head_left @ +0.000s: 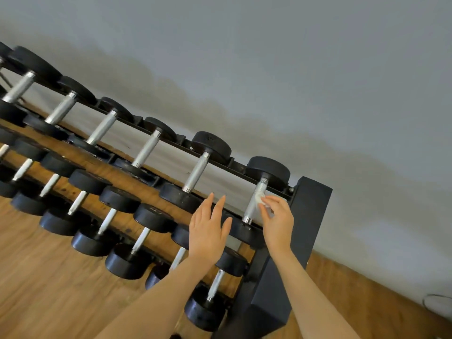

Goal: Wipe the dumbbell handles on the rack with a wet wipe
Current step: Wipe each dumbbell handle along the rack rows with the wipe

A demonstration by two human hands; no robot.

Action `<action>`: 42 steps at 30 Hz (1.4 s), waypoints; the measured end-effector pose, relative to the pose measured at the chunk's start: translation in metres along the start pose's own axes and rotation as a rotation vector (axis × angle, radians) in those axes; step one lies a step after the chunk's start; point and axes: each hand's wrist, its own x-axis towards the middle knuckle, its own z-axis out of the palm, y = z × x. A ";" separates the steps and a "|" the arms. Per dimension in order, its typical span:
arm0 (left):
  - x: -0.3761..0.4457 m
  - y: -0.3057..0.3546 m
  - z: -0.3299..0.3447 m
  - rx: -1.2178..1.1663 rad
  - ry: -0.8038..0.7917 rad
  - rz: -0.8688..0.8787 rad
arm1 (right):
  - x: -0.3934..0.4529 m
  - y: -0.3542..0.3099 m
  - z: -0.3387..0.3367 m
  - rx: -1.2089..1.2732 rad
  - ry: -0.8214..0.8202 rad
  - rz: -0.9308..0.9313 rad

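A black dumbbell rack (310, 206) holds three tilted rows of black dumbbells with silver handles. My right hand (277, 222) pinches a small white wet wipe (261, 199) against the handle (254, 204) of the rightmost top-row dumbbell. My left hand (209, 228) hovers with straight fingers in front of the rack, between that dumbbell and the neighbouring one (195, 173), and holds nothing. Whether its fingertips touch the rack I cannot tell.
A grey wall (293, 69) stands behind the rack. Wooden floor (36, 277) lies below and to the left. The rack's black end post is just right of my right hand. A pale round object (437, 305) sits at the far right edge on the floor.
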 end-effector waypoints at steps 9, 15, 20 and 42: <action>0.015 0.042 0.046 -0.030 0.072 -0.178 | 0.030 0.042 -0.021 0.071 -0.079 0.163; 0.019 0.067 0.065 -0.041 0.137 -0.317 | 0.058 0.056 -0.017 0.153 -0.109 0.198; 0.020 0.068 0.075 -0.005 0.177 -0.355 | 0.062 0.052 0.001 0.265 -0.136 0.169; 0.016 0.071 0.088 0.056 0.305 -0.317 | 0.051 0.064 0.039 0.471 0.008 0.192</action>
